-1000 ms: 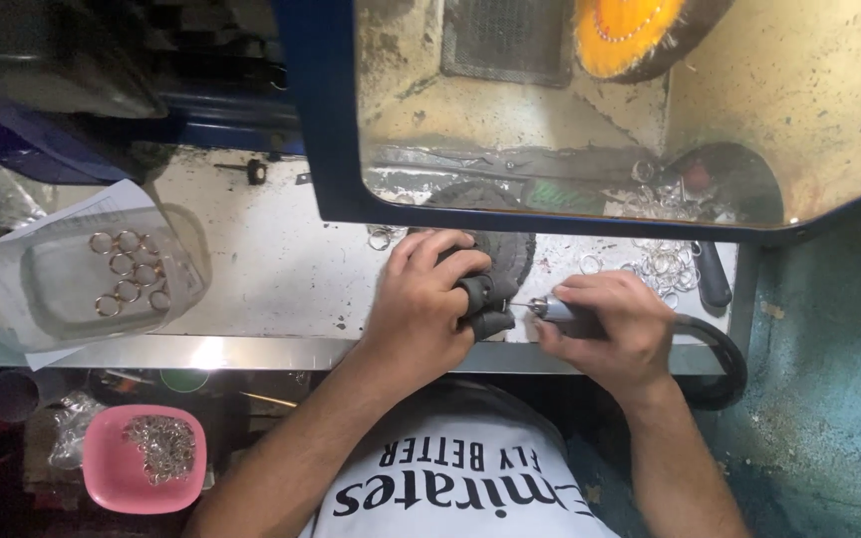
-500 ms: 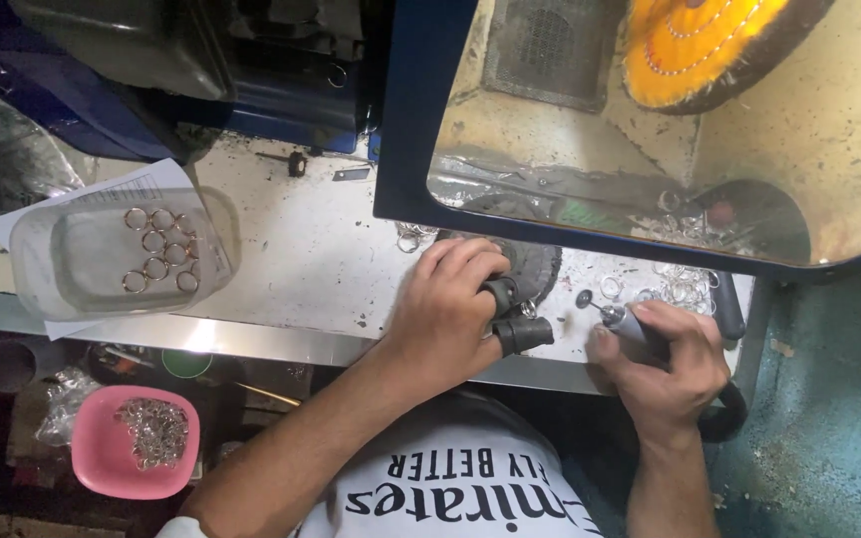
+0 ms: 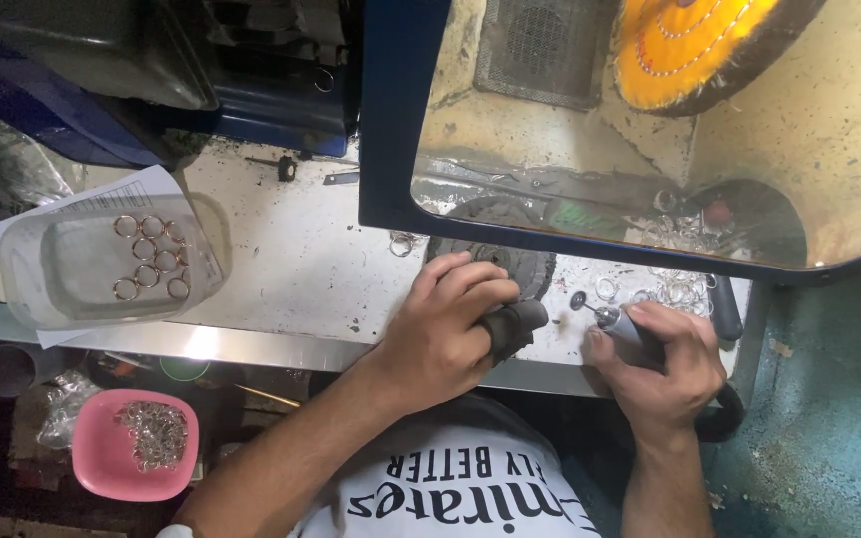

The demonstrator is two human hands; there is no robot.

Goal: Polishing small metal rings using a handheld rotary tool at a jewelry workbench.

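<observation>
Rings (image 3: 149, 254) lie loose in a clear plastic tub (image 3: 22, 269), well to the left of the dark holder (image 3: 518, 327); below that tub, under the counter (image 3: 301, 269) edge, a pink tray (image 3: 97, 463) carries more. The left hand (image 3: 445, 334) has its fingers clamped around the holder, a short stubby grip that looks stiff and rubbery, best taken round its thick body. Just right of the holder, the right hand (image 3: 665, 364) has its fingers closed on a slim rotary tool (image 3: 615, 321), whose small disc tip points at the holder's end, slightly apart from it. The tool seems light and rigid, pen-held near the nose. Further rings (image 3: 675, 289), small, thin and slippery, are scattered beyond the tool.
</observation>
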